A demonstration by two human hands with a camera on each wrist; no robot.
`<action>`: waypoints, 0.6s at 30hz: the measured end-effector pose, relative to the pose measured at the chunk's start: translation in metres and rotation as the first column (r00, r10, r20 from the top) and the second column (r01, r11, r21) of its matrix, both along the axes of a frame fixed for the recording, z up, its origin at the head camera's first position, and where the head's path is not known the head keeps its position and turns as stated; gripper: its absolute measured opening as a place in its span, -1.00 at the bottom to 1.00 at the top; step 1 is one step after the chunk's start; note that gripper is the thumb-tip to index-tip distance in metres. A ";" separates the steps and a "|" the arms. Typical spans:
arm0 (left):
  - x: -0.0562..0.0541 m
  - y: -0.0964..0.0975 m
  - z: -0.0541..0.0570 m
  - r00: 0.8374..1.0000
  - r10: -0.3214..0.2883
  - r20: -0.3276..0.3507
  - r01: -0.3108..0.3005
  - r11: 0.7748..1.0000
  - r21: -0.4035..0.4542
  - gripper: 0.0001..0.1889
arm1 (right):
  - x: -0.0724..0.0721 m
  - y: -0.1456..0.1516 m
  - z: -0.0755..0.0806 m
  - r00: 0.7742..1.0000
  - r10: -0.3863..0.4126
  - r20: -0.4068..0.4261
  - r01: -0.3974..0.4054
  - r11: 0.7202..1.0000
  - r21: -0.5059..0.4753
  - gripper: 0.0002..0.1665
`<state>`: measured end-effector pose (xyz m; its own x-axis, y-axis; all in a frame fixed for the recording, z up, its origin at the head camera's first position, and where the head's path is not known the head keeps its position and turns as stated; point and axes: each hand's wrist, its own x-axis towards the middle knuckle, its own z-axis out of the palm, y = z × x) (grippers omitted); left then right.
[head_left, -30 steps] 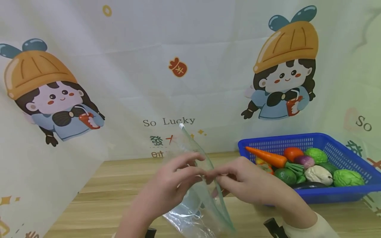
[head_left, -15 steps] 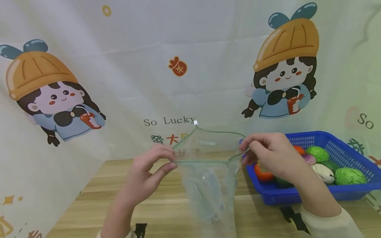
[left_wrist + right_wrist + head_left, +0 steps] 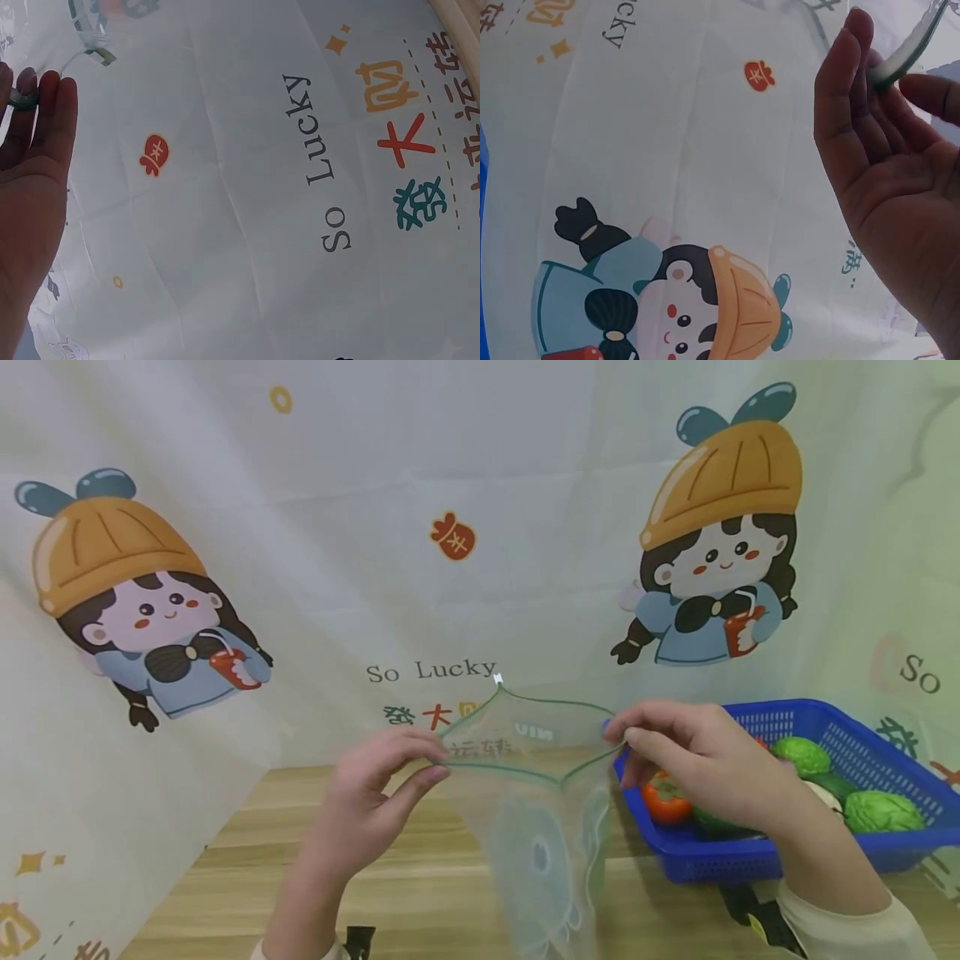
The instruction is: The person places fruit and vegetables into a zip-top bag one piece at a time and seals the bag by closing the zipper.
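A clear zip bag (image 3: 528,852) with a green-edged mouth and a small white slider at its far corner hangs between my hands in the head view. A pale cartoon print shows on its front. My left hand (image 3: 382,793) pinches the left side of the rim between thumb and fingers. The opposite side of the rim is pinched by my right hand (image 3: 697,760). Between them the mouth stands spread into a diamond shape. In the right wrist view the green rim strip (image 3: 911,60) runs between the thumb and fingers of that hand.
To the right stands a blue plastic basket (image 3: 705,864) of vegetables, among them a tomato-like orange one (image 3: 666,799) and a green cabbage (image 3: 885,812). My right forearm crosses over its near left part. A printed cloth (image 3: 525,510) hangs behind the wooden table (image 3: 300,860).
My hands were together at the bag's rim, then moved apart, pulling its mouth from nearly flat to wide open. Over the last half second the near edge of the mouth has bowed slightly.
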<state>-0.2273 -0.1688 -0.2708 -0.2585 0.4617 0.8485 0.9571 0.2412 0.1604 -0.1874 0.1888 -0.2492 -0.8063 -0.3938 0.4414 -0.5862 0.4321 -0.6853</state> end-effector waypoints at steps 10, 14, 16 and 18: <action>-0.001 0.011 -0.005 1.000 0.008 0.017 -0.008 1.000 -0.025 -0.75 | -0.015 0.020 -0.007 0.997 -0.070 -0.032 0.076 0.969 0.236 -0.41; -0.001 0.013 -0.006 1.000 0.007 0.021 -0.006 1.000 -0.025 -0.74 | -0.040 0.044 -0.024 0.958 -0.286 -0.006 0.260 0.863 0.434 -0.43; 0.000 0.013 -0.007 1.000 0.007 0.020 -0.007 1.000 -0.029 -0.74 | -0.051 0.056 -0.033 0.932 -0.357 0.064 0.274 0.809 0.520 -0.40; 0.000 0.014 -0.007 1.000 0.005 0.016 -0.004 1.000 -0.030 -0.74 | -0.059 0.067 -0.042 0.905 -0.404 0.132 0.259 0.770 0.584 -0.41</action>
<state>-0.2276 -0.1552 -0.2781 -0.2738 0.4857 0.8301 0.9534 0.2505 0.1679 -0.2459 0.2557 -0.2912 -0.9806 -0.1954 0.0173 -0.1876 0.9083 -0.3739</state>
